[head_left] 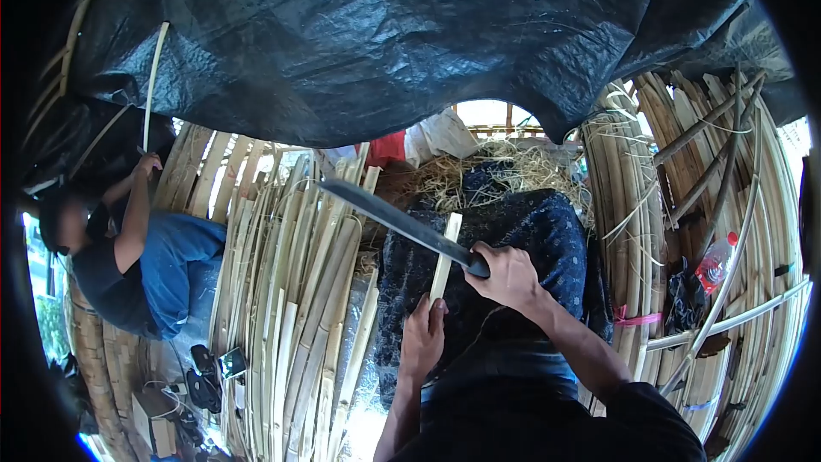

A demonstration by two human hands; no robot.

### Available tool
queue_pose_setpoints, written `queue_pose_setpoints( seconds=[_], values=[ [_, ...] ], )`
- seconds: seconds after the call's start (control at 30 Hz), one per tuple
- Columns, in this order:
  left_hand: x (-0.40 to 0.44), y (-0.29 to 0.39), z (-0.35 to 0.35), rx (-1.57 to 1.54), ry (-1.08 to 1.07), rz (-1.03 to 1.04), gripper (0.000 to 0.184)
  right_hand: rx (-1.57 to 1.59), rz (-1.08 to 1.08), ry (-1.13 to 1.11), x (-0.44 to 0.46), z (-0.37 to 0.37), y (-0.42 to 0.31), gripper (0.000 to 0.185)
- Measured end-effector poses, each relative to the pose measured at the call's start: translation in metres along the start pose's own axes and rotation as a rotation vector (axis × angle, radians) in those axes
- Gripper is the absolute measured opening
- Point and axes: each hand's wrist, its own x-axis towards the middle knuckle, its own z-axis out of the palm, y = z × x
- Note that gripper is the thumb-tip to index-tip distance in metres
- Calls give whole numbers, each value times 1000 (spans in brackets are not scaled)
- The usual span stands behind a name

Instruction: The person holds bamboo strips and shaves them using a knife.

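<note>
My left hand is closed around the lower end of a pale bamboo strip, which points upward and away from me. In my right hand is the dark handle of a machete. Its long blade reaches up and to the left, crossing the strip near the strip's upper part; whether the edge touches it I cannot tell. Beneath both hands a dark patterned cloth covers my lap.
Split bamboo strips lie piled at left, with a bundle tied by pink ribbon at right. Shavings heap ahead. A co-worker sits at left holding a strip. Black tarpaulin hangs overhead. A plastic bottle is at right.
</note>
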Motion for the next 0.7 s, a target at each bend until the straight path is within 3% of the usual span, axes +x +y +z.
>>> queue_pose_setpoints(
  seconds=[0.13, 0.2, 0.4, 0.7],
  values=[
    [0, -3, 3, 21, 5, 15, 24, -48, -118, -71, -6, -6, 0, 28],
    [0, -2, 4, -8, 1, 25, 25, -222, -132, -163, -8, -7, 3, 27],
    [6, 10, 1, -72, -15, 18, 28, -248, -117, -137, 5, -2, 14, 19],
    [6, 11, 3, -187, 7, 18, 30, -270, -122, -104, 15, -3, 26, 30]
  ],
)
